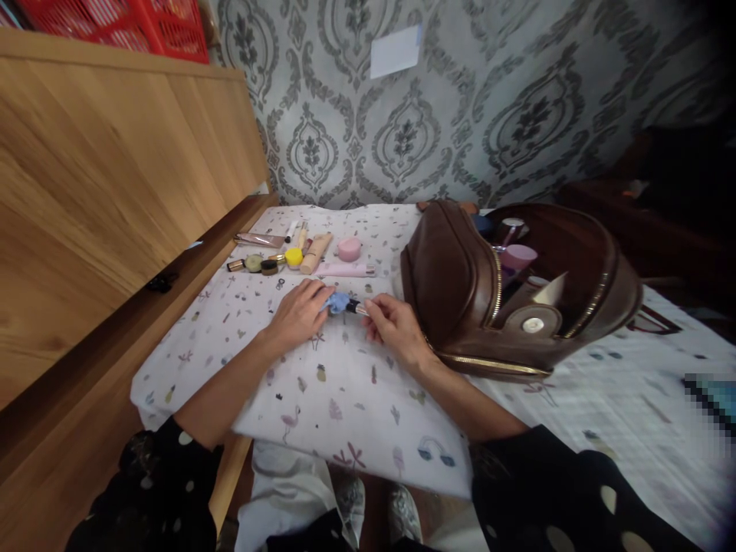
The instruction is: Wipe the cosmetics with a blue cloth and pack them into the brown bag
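Between my hands, low over the white patterned cloth (339,383), is a small blue item (338,301), perhaps a cloth, around one end of a black and silver stick-like object (355,307). The fingers of my left hand (302,310) are closed on the blue item. My right hand (396,326) pinches the silver end of the object. Behind my hands lie a lilac tube (345,270), a pink round item (349,249), a beige tube (316,253), a yellow-lidded pot (293,257) and several other cosmetics.
An open brown leather bag (448,291) stands close to the right of my right hand, with cosmetics inside. A wooden cabinet (126,153) rises at the left, with red baskets (178,31) on top. The patterned wall is behind; a dark-edged device (713,399) lies far right.
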`<state>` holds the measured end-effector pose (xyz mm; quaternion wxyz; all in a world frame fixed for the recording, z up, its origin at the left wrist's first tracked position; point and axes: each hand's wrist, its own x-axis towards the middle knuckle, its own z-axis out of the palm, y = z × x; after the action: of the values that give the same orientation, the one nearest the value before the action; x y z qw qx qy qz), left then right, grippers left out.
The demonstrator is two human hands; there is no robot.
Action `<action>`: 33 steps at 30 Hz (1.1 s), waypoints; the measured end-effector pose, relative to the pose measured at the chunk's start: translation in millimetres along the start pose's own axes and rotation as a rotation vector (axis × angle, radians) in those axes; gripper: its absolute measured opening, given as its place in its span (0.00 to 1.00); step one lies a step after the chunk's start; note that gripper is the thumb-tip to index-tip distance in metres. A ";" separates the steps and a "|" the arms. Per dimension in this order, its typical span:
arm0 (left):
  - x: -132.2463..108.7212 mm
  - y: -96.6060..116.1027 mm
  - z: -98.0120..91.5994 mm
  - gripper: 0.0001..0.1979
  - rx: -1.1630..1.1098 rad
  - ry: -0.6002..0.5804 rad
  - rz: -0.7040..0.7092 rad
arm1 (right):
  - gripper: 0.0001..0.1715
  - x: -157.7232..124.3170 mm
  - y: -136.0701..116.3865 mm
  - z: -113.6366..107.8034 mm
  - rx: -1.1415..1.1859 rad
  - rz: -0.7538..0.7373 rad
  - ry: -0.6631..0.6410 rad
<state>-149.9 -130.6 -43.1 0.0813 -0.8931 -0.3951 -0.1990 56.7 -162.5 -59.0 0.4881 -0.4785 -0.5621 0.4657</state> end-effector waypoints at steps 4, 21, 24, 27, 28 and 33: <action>-3.3 -16.2 7.8 0.16 -0.067 0.053 -0.197 | 0.31 0.1 -1.9 2.5 0.144 0.078 0.008; 18.0 16.1 14.8 0.17 -1.623 0.541 -0.808 | 0.33 -6.0 -9.0 12.0 0.470 0.200 -0.111; 17.7 27.1 10.6 0.20 -1.796 0.315 -0.725 | 0.33 -5.9 -10.9 11.4 0.478 0.179 -0.125; 14.1 31.7 10.2 0.21 -1.874 0.085 -0.656 | 0.31 -5.1 -11.4 8.8 0.461 0.144 -0.098; 12.9 32.2 10.9 0.21 -1.886 0.032 -0.641 | 0.31 -4.8 -11.2 8.0 0.447 0.135 -0.091; 10.7 33.5 13.4 0.19 -1.913 -0.029 -0.617 | 0.31 -3.5 -8.7 8.3 0.352 0.049 -0.084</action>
<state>-114.7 -141.9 -50.4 -0.7303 -0.4440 -0.2842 -0.4344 47.9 -167.3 -51.6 0.5290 -0.3794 -0.4801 0.5880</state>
